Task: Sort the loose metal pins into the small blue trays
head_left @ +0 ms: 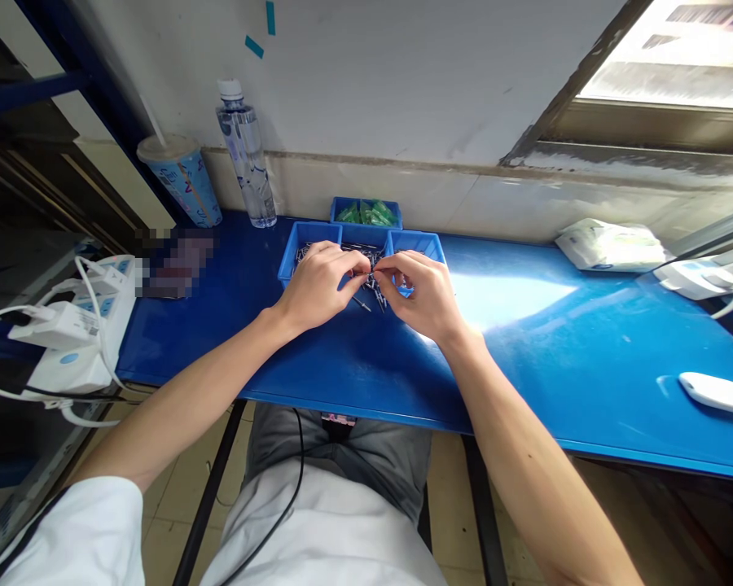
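Observation:
My left hand point(321, 285) and my right hand point(415, 295) meet over a heap of thin metal pins point(366, 259), their fingertips pinching close together around what looks like one pin. The pins fill a shallow blue plastic bin whose left corner point(299, 252) and right corner point(415, 244) show past my hands. My hands hide most of that bin. A few pins point(362, 303) lie below its front on the blue table point(525, 358). Behind it, a smaller blue bin point(366, 202) holds green pieces point(366, 215).
A water bottle point(245, 155) and a paper cup with a straw point(182, 179) stand at the wall. A power strip with chargers point(79, 342) lies left. A white packet point(611, 246) and white devices point(717, 392) lie right. A blurred patch point(177, 264) covers something on the table.

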The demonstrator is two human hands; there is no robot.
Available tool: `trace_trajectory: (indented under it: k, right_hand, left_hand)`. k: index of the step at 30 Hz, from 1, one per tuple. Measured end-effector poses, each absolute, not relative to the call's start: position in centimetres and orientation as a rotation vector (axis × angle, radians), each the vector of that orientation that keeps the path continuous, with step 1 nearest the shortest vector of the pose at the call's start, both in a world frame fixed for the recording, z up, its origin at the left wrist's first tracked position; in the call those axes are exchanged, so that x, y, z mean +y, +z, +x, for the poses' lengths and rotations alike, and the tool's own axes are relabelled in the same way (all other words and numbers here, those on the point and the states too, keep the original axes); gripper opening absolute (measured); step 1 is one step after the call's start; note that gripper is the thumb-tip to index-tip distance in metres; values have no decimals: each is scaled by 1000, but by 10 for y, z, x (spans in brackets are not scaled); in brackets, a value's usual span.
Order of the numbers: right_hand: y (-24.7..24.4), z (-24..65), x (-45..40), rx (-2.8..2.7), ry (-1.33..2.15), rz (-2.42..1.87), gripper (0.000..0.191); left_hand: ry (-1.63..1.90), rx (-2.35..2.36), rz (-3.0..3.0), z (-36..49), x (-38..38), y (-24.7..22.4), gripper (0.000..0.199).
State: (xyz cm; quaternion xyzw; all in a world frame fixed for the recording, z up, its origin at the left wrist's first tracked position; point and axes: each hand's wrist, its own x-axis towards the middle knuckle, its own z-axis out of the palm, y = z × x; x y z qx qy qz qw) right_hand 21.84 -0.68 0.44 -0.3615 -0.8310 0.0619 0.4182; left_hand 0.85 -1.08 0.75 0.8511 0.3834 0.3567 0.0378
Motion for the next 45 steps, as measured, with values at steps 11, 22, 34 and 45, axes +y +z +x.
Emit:
trace_trajectory:
  k: [11, 22, 34, 45]
  right_hand:
    - [-1, 221, 0, -2089, 176, -955, 9]
    - [-1, 220, -2, -2094, 139, -899, 16]
    - [-3, 215, -4, -2113, 174, -834, 21]
    - [-2, 214, -6, -2108, 196, -838, 23]
  left_hand:
    - [1186, 1182, 2578, 8, -10, 8, 6]
    - [1134, 1180, 2585, 9, -11, 8, 10]
    - [1105, 1163, 2635, 10, -12, 8, 4]
    - [1069, 1187, 2569, 10, -14, 10, 4]
